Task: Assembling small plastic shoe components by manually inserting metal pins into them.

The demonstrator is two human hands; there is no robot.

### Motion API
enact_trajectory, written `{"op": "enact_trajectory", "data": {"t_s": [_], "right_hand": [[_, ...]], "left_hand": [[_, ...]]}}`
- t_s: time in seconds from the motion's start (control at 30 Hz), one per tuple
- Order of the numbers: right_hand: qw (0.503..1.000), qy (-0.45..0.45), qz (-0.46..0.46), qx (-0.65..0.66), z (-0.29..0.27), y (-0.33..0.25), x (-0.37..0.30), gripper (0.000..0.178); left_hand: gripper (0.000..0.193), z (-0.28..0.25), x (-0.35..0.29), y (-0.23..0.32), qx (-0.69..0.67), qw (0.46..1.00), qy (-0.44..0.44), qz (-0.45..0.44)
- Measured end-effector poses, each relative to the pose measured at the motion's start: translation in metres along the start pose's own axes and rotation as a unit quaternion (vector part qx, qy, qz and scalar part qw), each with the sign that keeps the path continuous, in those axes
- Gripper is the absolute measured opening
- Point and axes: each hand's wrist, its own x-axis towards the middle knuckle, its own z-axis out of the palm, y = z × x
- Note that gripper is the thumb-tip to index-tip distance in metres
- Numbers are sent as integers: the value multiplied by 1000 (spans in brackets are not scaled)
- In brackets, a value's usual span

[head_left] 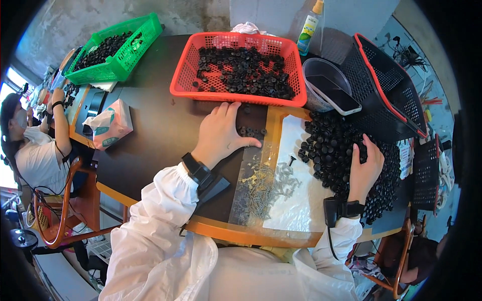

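My left hand (220, 133) lies with thumb and fingers spread on the dark tabletop, just below the red basket (176, 80). Beside its thumb are several small black round pieces (252, 132). On the right, my right hand (366, 168) reaches into a heap of black round caps (329, 143), thumb and fingers apart; I see nothing held between them. Loose metal screws (261, 190) are strewn between my forearms, partly on a white sheet (296, 200). A black-headed screw (292, 160) lies on that sheet.
More black pieces fill the red basket and a green basket (123, 62). A tissue box (118, 125) stands at left. A phone (339, 98) rests on a clear tub (311, 72) beside a black basket (386, 80) and a spray bottle (309, 30). Another person (42, 155) sits at far left.
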Motion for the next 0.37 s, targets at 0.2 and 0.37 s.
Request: {"op": "enact_trajectory", "data": {"t_s": [0.2, 0.37], "right_hand": [[998, -21, -28, 54, 11, 1, 2, 29], [995, -11, -49, 87, 7, -16, -4, 29]], "left_hand": [[85, 19, 17, 1, -4, 999, 26, 43], [82, 23, 22, 7, 14, 999, -11, 50]]}}
